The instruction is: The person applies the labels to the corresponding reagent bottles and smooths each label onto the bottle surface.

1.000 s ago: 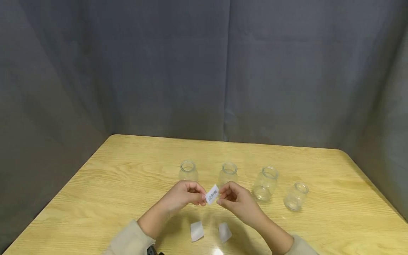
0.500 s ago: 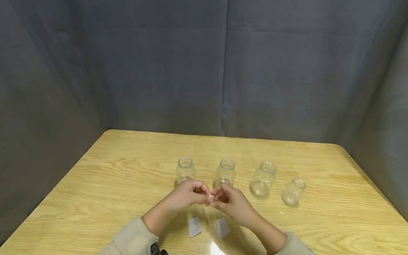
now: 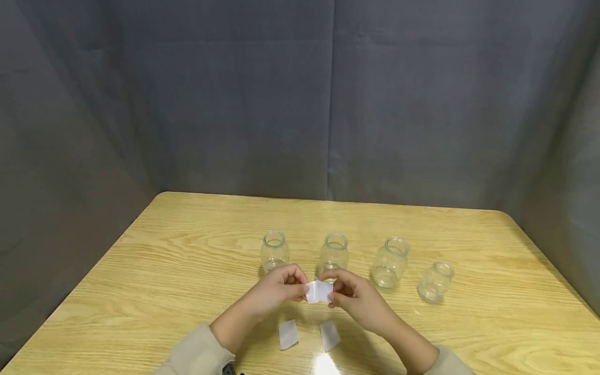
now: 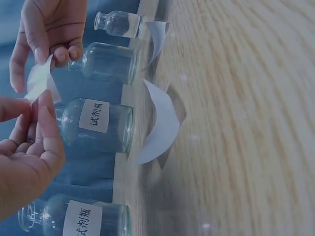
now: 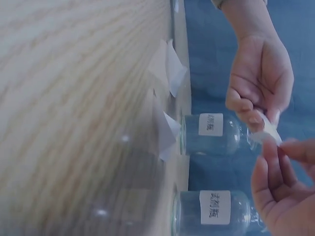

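Observation:
Between my two hands is a small white paper label (image 3: 319,291), creased down its middle, its blank side facing up in the head view. My left hand (image 3: 274,291) pinches its left edge between thumb and fingertips. The right edge is pinched by my right hand (image 3: 360,301). Both hands are raised above the table, in front of a row of clear glass jars. The leftmost jar (image 3: 274,252) and the second jar (image 3: 334,255) carry white labels with black printed characters, as a jar label (image 4: 94,115) in the left wrist view shows.
Two curled blank paper pieces lie before me, a left piece (image 3: 288,335) and a right piece (image 3: 330,336). A third jar (image 3: 390,264) and a smaller jar (image 3: 435,283) stand to the right on the wooden table (image 3: 164,276). Dark cloth (image 3: 234,104) hangs behind.
The label showed its printed side a second ago, then was folded up small between the fingertips. Now it is spread out with its blank side up, and my hands have drawn slightly apart.

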